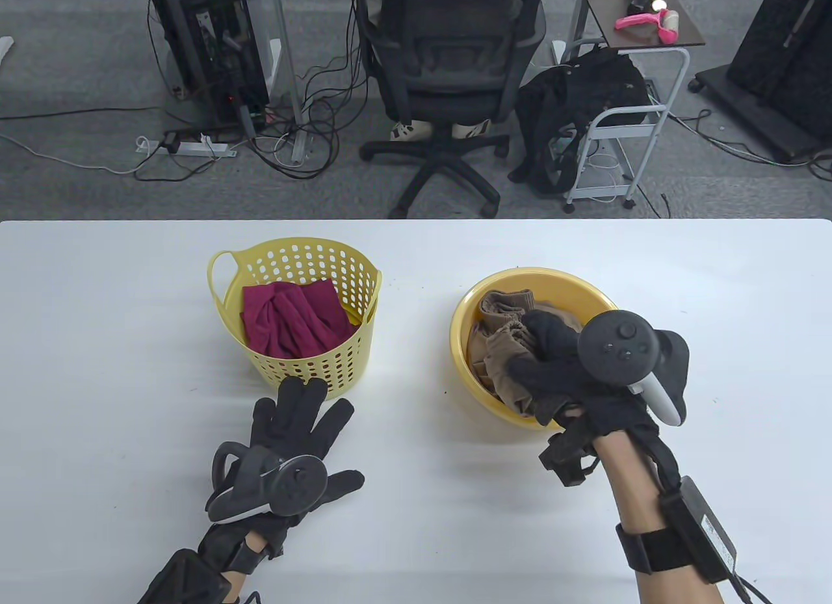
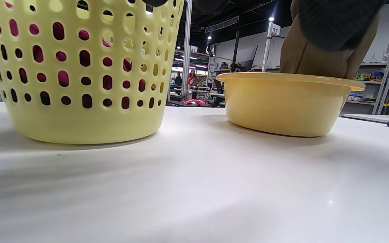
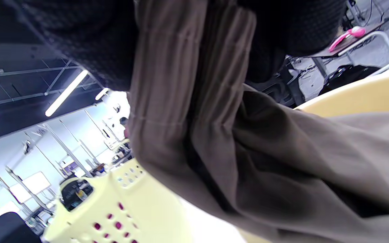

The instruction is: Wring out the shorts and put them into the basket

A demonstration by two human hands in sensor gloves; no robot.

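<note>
Brown shorts (image 1: 504, 350) lie bunched in a yellow bowl (image 1: 463, 318) at the table's right of centre. My right hand (image 1: 546, 360) reaches into the bowl and grips a fold of the brown shorts (image 3: 214, 135), which fill the right wrist view. The pale yellow perforated basket (image 1: 305, 266) stands left of the bowl with a dark red garment (image 1: 292, 318) inside. My left hand (image 1: 299, 412) lies flat on the table just in front of the basket, fingers spread and holding nothing. In the left wrist view the basket (image 2: 79, 77) and bowl (image 2: 282, 104) stand side by side.
The white table (image 1: 715, 344) stretches wide around both containers. Beyond its far edge stand an office chair (image 1: 448, 77), a computer tower (image 1: 208, 45) with cables, and a white cart (image 1: 624, 123) draped with dark fabric.
</note>
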